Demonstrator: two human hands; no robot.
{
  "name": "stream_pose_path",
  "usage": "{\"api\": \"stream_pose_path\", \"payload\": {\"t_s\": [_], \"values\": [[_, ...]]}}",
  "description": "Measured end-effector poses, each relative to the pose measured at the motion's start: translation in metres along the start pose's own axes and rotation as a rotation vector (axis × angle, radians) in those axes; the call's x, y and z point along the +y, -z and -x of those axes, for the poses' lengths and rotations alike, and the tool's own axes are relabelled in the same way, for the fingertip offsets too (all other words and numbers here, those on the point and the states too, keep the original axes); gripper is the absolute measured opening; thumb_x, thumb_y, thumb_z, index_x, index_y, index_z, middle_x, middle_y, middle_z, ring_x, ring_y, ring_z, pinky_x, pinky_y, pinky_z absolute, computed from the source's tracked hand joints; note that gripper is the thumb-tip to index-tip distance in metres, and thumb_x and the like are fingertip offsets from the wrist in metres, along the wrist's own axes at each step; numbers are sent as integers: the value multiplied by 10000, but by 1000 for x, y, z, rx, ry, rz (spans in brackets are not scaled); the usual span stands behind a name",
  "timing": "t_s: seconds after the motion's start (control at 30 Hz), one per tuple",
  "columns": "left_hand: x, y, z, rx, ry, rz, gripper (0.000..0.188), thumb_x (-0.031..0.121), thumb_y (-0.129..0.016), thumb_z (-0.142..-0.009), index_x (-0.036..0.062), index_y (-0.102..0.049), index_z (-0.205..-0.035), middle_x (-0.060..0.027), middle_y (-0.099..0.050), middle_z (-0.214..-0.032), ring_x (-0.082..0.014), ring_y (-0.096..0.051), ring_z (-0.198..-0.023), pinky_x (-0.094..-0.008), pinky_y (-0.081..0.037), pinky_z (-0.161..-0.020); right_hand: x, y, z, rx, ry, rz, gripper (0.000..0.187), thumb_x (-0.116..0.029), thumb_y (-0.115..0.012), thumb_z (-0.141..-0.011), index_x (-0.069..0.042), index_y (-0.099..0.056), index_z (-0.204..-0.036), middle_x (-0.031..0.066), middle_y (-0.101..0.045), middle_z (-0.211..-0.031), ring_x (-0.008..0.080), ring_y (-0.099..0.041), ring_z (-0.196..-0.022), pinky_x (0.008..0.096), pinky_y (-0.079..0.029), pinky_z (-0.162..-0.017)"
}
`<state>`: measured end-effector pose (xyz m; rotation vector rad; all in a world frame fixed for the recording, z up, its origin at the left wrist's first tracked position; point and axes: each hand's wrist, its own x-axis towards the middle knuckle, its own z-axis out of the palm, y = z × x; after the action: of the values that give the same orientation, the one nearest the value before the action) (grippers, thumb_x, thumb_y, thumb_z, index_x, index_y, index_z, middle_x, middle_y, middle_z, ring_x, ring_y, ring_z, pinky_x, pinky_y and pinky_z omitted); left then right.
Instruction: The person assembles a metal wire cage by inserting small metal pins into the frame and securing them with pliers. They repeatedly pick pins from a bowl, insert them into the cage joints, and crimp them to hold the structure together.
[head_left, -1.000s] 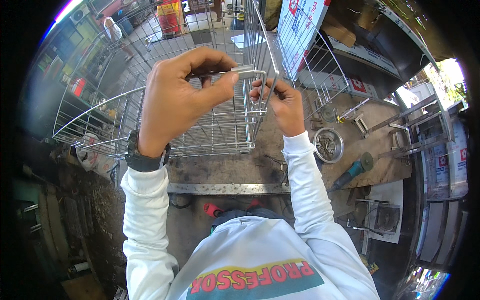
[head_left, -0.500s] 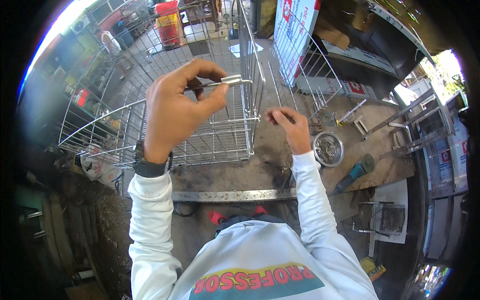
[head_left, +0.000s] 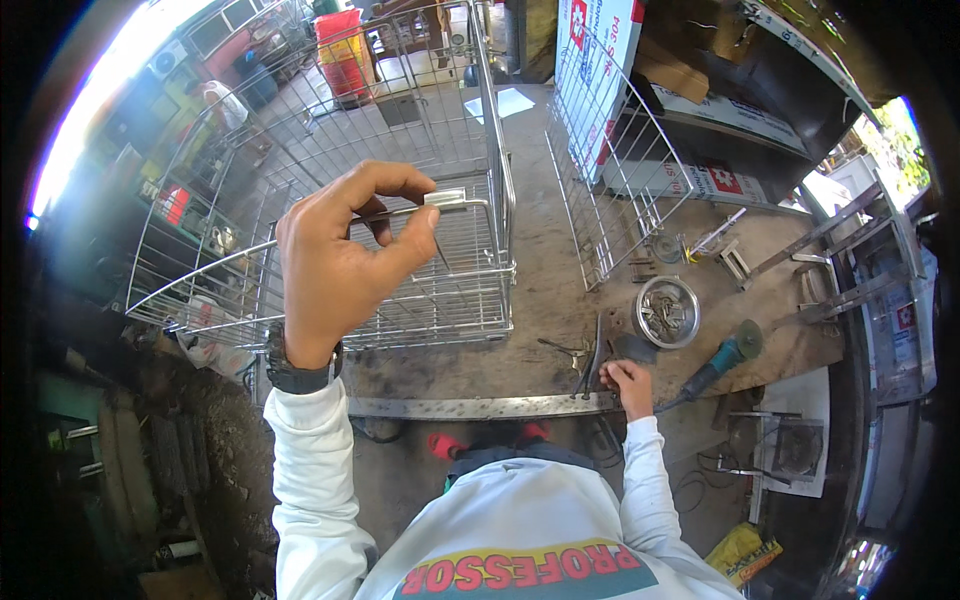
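A large wire basket (head_left: pixel 400 322) stands on the workbench (head_left: pixel 540 190). My left hand (head_left: pixel 335 260), with a dark watch on its wrist, is closed in a pinch on a short shiny metal sleeve (head_left: pixel 446 198) at the basket's top wire. The thumb presses from below and the forefinger from above. Near the bench's front edge, my right hand (head_left: pixel 630 388) has its fingers curled together beside a dark curved metal tool (head_left: pixel 598 340). Whatever lies between those fingertips is too small to make out. Thin dark pliers-like tools (head_left: pixel 570 352) lie just left of it.
A metal bowl of small metal pieces (head_left: pixel 667 312) and a teal angle grinder (head_left: pixel 722 358) lie to the right. A loose wire panel (head_left: pixel 615 170) leans on a film-covered metal cabinet (head_left: pixel 740 110). A person (head_left: pixel 222 105) is at far left.
My right hand has left the basket's front right corner and come down to the tools at the bench edge. My left hand still pinches the sleeve, now lower in view.
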<state>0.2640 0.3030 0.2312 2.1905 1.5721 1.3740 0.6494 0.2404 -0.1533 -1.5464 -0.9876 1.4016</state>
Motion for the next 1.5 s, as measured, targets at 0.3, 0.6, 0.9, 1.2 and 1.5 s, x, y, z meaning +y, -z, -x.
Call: {"api": "stream_pose_path", "payload": {"t_s": [0.3, 0.6, 0.9, 1.2, 1.5], "values": [[2, 0, 0, -5, -69, -3, 156, 103, -758, -821, 79, -796, -970, -44, -761, -851, -111, -644, -660, -271, -512, -624, 37, 13, 3, 14, -1, 279, 237, -223, -706, -965, -8, -771, -1038, 109, -778, -947, 222, -730, -844, 357, -558, -819], [11, 12, 3, -142, -33, -57, 197, 130, -735, -883, 23, -802, -1035, -66, -757, -898, -124, -640, -771, -279, -498, -721, 10, -9, -7, -14, 256, 618, 243, -208, -739, -930, 22, -752, -1008, 121, -744, -860, 195, -663, -772, 349, -522, -748], [10, 7, -1, -93, -24, -94, 241, 264, -722, -938, 36, -798, -947, -76, -700, -756, -146, -602, -628, -299, -487, -635, 19, -18, 8, -113, 268, 645, 236, -210, -749, -916, 15, -754, -985, 160, -733, -864, 272, -685, -770, 382, -534, -752], [14, 17, -9, -274, 221, 103, 233, 216, -720, -972, -3, -780, -1022, -33, -690, -781, -74, -567, -722, -296, -473, -676, 33, -14, 0, -135, 180, 685, 305, -307, -708, -933, -31, -773, -1046, 192, -752, -1055, 393, -711, -992, 462, -549, -896], [-5, 15, 5, -201, 103, -29, 261, 140, -783, -924, 38, -777, -1164, -49, -771, -1055, -111, -677, -939, -264, -497, -857, 55, 42, -22, 607, 172, 827, 296, -255, -756, -831, -33, -732, -1026, 196, -687, -1066, 395, -665, -989, 486, -529, -889]]}}
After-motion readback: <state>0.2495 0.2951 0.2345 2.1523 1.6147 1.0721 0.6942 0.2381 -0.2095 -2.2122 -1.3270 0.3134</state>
